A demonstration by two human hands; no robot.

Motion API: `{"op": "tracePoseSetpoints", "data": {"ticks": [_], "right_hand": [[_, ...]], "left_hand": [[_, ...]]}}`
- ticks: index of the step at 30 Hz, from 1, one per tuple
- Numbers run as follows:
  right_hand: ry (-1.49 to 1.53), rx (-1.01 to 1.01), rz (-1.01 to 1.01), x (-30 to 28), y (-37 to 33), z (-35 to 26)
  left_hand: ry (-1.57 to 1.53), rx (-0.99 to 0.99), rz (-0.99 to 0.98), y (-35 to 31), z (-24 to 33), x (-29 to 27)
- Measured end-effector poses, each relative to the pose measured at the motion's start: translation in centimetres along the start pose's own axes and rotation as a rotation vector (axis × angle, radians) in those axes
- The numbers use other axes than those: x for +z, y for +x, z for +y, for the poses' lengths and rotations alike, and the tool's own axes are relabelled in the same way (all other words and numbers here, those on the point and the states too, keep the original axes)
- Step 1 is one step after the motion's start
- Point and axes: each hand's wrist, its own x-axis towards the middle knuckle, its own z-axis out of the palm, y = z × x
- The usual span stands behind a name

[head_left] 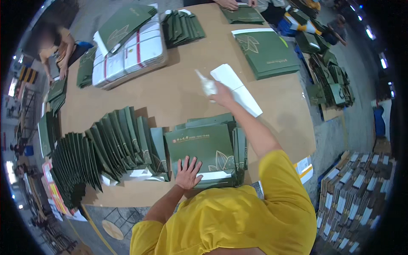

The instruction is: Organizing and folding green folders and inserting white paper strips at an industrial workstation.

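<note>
My left hand (pixel 187 173) lies flat with fingers spread on a green paper bag (pixel 199 146) printed with a gold flower outline. This bag lies on top of other green bags near the table's front edge, and a white strip runs along its near edge. Farther out, my right hand (pixel 222 95) is wrapped round a white squeeze bottle (pixel 208 86) with a thin nozzle tilted up to the left. Beside that hand lies a folded white sheet (pixel 240 93), partly under my wrist.
A fanned row of green bags (pixel 114 138) stands at the left front. Behind it sits a strapped white bundle (pixel 131 57). Another stack of green bags (pixel 272 55) lies at the far right of the brown table (pixel 182 97). Co-workers handle bags at the far left and far edge.
</note>
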Motion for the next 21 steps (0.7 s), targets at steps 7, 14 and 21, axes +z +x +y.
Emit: {"op": "tracePoseSetpoints", "data": {"ticks": [7, 14, 21], "right_hand": [[-0.227, 0.061, -0.003, 1.6, 1.4, -1.5], [-0.106, -0.22, 0.357, -0.8, -21.1, -1.4], [-0.563, -0.041, 0.174, 9.7, -27.7, 0.9]], "left_hand": [[0.013, -0.021, -0.067, 0.2, -0.3, -0.6], [-0.056, 0.009, 0.006, 0.5, -0.9, -0.5], [0.054, -0.003, 0.037, 1.0, -0.3, -0.9]]}}
